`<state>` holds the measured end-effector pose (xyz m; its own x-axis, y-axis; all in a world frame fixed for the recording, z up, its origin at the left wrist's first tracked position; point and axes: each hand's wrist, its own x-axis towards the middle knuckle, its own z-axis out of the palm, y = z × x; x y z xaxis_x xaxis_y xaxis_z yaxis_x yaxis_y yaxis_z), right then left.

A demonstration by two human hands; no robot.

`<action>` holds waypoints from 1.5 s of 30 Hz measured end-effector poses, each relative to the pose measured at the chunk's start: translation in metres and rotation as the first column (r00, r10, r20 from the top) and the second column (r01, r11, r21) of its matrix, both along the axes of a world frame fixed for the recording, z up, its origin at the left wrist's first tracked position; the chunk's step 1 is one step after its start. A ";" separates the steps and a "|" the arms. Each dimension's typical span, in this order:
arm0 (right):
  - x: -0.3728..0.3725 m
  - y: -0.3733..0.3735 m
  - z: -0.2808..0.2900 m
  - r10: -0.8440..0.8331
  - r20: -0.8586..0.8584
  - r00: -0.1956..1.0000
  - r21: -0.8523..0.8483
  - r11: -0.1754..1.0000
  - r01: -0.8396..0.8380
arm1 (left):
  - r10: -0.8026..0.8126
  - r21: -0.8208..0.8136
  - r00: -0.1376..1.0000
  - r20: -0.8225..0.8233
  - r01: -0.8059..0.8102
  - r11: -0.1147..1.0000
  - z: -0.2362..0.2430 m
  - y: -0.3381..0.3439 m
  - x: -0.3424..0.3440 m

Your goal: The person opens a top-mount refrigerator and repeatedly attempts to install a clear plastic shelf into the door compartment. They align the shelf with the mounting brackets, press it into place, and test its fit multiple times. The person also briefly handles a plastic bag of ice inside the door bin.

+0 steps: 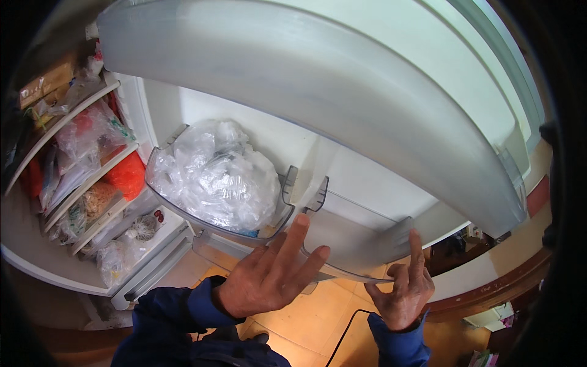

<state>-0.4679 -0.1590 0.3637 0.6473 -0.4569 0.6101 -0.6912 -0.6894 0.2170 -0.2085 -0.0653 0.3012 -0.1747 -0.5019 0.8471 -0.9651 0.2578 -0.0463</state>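
Note:
I look down the inside of an open fridge door (342, 85). A clear door bin (165, 189) on the left holds crumpled clear plastic bags (214, 174). Beside it is a second clear door bin (351, 235) that looks empty. My left hand (269, 275) is spread open with its fingers against the front rim where the two bins meet. My right hand (403, 290) has its index finger raised and touching the right end of the empty bin, the other fingers curled. Both sleeves are dark blue.
At the left the fridge shelves (79, 171) are packed with bagged food, some red and orange. A crisper drawer (134, 238) sits below them. Orange floor tiles (306, 318) and a black cable (345, 333) lie underneath. A wooden edge (489, 287) runs at the right.

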 end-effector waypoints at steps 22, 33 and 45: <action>0.007 0.033 0.050 0.092 0.175 0.980 0.325 0.934 -0.146 | -0.138 0.036 0.985 -0.102 0.142 0.989 -0.020 -0.004 0.003; 0.130 -0.004 0.069 0.336 -0.203 0.920 0.189 0.935 -0.300 | -0.193 -0.045 0.967 -0.167 0.188 0.981 -0.022 -0.010 0.001; 0.126 -0.019 0.067 0.400 -0.153 0.904 0.307 0.888 -0.341 | -0.216 -0.003 0.960 -0.177 0.219 0.976 -0.017 -0.008 0.003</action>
